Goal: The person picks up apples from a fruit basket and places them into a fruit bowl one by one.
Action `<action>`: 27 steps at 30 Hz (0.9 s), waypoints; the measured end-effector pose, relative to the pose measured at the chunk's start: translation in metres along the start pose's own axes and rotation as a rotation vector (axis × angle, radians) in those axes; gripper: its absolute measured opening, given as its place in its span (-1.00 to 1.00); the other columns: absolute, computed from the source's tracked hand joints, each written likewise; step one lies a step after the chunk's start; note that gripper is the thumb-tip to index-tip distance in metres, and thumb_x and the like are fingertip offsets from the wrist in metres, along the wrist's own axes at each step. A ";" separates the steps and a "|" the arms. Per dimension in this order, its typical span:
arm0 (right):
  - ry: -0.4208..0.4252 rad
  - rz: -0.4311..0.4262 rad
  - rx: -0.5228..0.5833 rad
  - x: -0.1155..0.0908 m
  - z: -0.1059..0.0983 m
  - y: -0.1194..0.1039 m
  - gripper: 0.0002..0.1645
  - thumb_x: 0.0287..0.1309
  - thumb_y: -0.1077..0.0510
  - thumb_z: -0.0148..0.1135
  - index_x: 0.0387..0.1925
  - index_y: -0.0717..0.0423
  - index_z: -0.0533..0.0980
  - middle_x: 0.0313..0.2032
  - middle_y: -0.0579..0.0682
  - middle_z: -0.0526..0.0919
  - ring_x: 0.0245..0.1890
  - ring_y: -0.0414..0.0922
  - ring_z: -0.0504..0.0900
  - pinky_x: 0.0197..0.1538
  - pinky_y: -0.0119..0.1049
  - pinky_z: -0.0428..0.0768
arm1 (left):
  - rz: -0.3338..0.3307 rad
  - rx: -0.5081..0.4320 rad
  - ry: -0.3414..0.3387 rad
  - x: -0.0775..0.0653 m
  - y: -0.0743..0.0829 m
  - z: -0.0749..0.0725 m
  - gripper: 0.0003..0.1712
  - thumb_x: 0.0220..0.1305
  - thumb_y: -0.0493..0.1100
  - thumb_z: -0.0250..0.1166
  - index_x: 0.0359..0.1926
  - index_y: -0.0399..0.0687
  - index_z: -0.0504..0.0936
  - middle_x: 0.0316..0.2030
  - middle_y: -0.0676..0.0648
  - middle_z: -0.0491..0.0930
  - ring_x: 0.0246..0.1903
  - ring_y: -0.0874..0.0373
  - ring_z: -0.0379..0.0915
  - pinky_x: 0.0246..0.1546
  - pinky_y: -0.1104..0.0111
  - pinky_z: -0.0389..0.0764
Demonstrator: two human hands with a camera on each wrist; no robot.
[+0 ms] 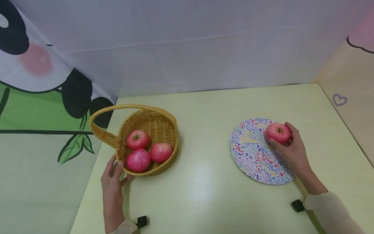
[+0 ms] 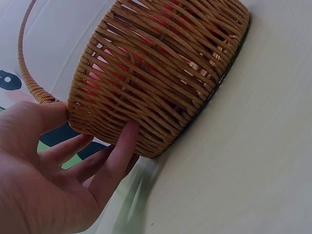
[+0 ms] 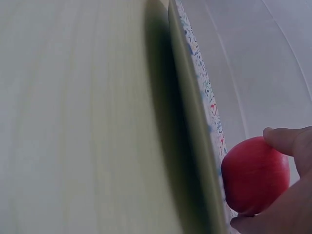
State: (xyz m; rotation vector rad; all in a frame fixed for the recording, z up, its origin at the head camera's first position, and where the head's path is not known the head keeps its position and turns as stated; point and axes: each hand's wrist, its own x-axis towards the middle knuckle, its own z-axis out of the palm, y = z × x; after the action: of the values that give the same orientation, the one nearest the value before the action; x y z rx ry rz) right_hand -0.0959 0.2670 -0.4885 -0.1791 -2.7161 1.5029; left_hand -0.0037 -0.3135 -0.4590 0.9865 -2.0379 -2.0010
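On the left of the head view is a wicker basket (image 1: pixel 157 130) with a tall arched handle (image 1: pixel 100 133). Three red apples lie in it, one of them a streaky pink apple (image 1: pixel 138 160). My left hand (image 1: pixel 113 177) holds the basket's near left side, with fingertips at the rim and wall; the left wrist view shows the fingers (image 2: pixel 124 146) against the weave. At the right, my right hand (image 1: pixel 292 151) grips a red apple (image 1: pixel 277 132) between thumb and fingers. This apple is at the far right part of a round squiggle-patterned board (image 1: pixel 254 156).
The pale table (image 1: pixel 201 139) carries both basket and board. In the right wrist view the board's edge (image 3: pixel 195 112) stands raised, with a dark shadow below. A white cloth wall (image 1: pixel 204 58) runs behind, and printed panels flank the sides. Black straps sit at both wrists.
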 end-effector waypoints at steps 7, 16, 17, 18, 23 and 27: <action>0.015 -0.012 0.074 0.001 -0.004 -0.006 0.10 0.38 0.07 0.36 0.69 -0.08 -0.12 0.65 0.17 0.02 0.61 0.32 0.07 0.41 -0.55 0.34 | 0.006 0.002 0.003 0.001 0.001 -0.001 -0.34 0.55 0.16 0.16 0.59 0.43 0.25 0.56 -0.08 0.28 0.21 0.31 0.43 -0.23 0.48 0.74; 0.077 -0.014 0.090 0.003 -0.013 -0.010 0.05 0.42 0.12 0.32 0.69 -0.12 -0.09 0.67 0.09 -0.02 0.66 0.21 0.00 0.60 -0.37 0.11 | -0.012 0.001 -0.001 0.001 -0.001 -0.001 -0.34 0.55 0.17 0.15 0.59 0.46 0.24 0.54 -0.07 0.29 0.24 0.30 0.40 -0.21 0.48 0.74; 0.081 -0.010 0.089 0.004 -0.014 -0.011 0.05 0.42 0.12 0.32 0.69 -0.12 -0.09 0.68 0.08 -0.02 0.66 0.20 -0.01 0.63 -0.26 0.09 | -0.012 0.003 -0.002 0.001 -0.001 -0.001 -0.34 0.56 0.17 0.15 0.59 0.46 0.24 0.55 -0.07 0.29 0.23 0.30 0.40 -0.21 0.48 0.74; 0.084 -0.006 0.087 0.004 -0.015 -0.011 0.05 0.42 0.12 0.32 0.69 -0.12 -0.09 0.68 0.08 -0.03 0.67 0.20 -0.02 0.65 -0.14 0.08 | -0.009 0.003 -0.002 0.001 -0.001 -0.001 -0.34 0.56 0.17 0.15 0.59 0.46 0.24 0.55 -0.07 0.29 0.23 0.30 0.41 -0.20 0.48 0.74; 0.097 -0.002 0.071 0.005 -0.020 -0.016 0.05 0.42 0.12 0.32 0.68 -0.12 -0.09 0.68 0.06 -0.03 0.67 0.18 -0.02 0.65 0.02 0.07 | 0.001 -0.001 -0.006 0.001 -0.002 0.000 -0.34 0.56 0.16 0.15 0.59 0.44 0.24 0.55 -0.10 0.29 0.23 0.30 0.41 -0.20 0.49 0.74; 0.109 -0.024 0.064 0.005 -0.021 -0.021 0.03 0.42 0.13 0.31 0.68 -0.14 -0.07 0.68 0.05 -0.02 0.67 0.17 -0.01 0.65 -0.06 0.08 | 0.003 -0.011 -0.003 0.000 -0.002 -0.001 -0.33 0.56 0.15 0.16 0.59 0.42 0.24 0.55 -0.10 0.28 0.23 0.31 0.42 -0.21 0.49 0.74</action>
State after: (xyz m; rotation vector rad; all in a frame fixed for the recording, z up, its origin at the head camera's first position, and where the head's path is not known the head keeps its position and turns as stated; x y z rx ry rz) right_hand -0.1012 0.2741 -0.4594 -0.2190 -2.5734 1.5246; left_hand -0.0025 -0.3142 -0.4613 0.9780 -2.0269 -2.0111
